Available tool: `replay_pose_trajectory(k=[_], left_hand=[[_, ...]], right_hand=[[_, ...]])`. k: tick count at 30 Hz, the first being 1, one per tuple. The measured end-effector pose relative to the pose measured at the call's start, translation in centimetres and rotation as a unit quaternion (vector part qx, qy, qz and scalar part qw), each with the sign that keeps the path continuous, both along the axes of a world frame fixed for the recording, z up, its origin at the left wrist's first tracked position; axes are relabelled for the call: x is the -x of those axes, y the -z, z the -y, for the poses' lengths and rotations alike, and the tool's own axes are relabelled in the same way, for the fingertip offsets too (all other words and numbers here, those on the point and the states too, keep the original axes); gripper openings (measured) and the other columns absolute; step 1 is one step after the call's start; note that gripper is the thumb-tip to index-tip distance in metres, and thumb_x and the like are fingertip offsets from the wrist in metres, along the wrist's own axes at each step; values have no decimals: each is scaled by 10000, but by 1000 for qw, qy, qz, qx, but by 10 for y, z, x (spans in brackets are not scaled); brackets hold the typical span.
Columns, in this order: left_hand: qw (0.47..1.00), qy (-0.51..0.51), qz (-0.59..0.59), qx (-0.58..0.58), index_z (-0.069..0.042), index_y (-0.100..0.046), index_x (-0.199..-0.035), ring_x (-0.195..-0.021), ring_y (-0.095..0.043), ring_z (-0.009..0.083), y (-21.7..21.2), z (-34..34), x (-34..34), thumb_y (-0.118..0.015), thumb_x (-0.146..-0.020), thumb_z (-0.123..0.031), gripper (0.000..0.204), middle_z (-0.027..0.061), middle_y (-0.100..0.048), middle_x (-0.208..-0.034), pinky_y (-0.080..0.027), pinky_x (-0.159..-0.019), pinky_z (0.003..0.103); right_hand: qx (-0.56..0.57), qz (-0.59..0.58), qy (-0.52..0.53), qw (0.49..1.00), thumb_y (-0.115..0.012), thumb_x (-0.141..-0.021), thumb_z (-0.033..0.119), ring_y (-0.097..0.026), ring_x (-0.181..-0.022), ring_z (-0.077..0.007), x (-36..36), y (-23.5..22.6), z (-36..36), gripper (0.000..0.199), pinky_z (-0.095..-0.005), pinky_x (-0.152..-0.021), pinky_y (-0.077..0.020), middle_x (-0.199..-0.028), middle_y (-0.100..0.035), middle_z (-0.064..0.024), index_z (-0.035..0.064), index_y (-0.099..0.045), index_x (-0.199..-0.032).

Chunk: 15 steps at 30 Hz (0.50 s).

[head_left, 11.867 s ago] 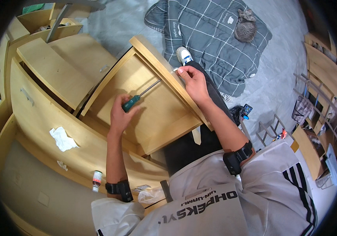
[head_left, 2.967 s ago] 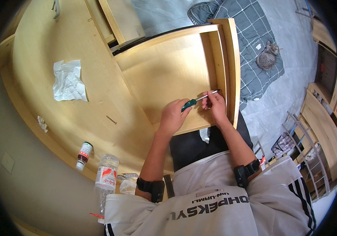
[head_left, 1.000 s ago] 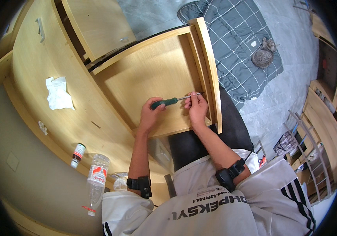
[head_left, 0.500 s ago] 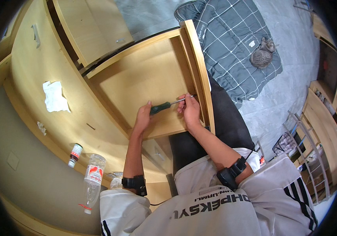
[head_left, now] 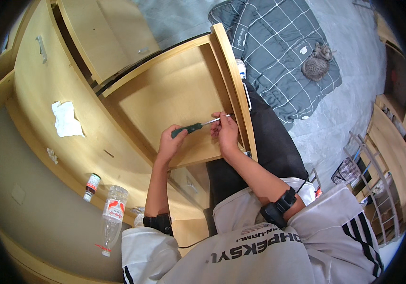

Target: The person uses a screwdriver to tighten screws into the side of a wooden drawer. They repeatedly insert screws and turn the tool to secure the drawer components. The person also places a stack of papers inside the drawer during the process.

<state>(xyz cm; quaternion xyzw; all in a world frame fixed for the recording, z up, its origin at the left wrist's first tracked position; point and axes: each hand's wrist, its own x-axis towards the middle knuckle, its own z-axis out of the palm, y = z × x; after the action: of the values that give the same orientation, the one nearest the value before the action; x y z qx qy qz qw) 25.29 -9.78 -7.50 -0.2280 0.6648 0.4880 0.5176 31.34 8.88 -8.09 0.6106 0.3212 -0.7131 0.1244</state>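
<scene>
A screwdriver (head_left: 192, 128) with a dark green handle and a metal shaft lies across the open wooden drawer (head_left: 165, 85), just above its bottom. My left hand (head_left: 167, 146) is closed round the back end of the handle. Close to the tip, my right hand (head_left: 226, 135) pinches the shaft between thumb and fingers, its other fingers curled. The tip points at the inner side of the drawer front (head_left: 234, 90); whether it sits in a screw is too small to make out.
On the wooden desktop left of the drawer lie a white tissue (head_left: 66, 119), a small dark bottle (head_left: 91, 187) and a clear plastic bottle (head_left: 114, 213). Beyond my legs, a grey cat (head_left: 315, 66) is curled on a checked quilt (head_left: 279, 52). A metal ladder (head_left: 378, 189) stands at the right.
The screwdriver and both hands have shifted slightly left. My left hand has moved back along the handle, uncovering more of it near the shaft.
</scene>
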Motion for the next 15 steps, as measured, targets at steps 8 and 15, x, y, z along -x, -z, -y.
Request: replay_pose_trajectory(k=[8,15], left_hand=[[989,-128,30,-73,-97,-527,-1033,-525,-355,43,-3,0,-5,-555,-979,-265,179,-32,-442,-667,-263,-443,204],[992,-113,52,-33,-106,-495,-970,-506,-326,62,-2,1,4,-428,-1030,-312,225,-39,-405,-659,-256,-433,217]], right_hand=[[-40,-114,-190,974,-557,-939,184,-464,-578,-50,-16,-88,-82,197,-243,-531,-366,-619,-511,19,21,-633,-858],[-62,94,-367,923,-571,-945,338,-477,-572,-84,4,8,-152,368,-248,-539,-370,-633,-567,-14,8,-641,-797]])
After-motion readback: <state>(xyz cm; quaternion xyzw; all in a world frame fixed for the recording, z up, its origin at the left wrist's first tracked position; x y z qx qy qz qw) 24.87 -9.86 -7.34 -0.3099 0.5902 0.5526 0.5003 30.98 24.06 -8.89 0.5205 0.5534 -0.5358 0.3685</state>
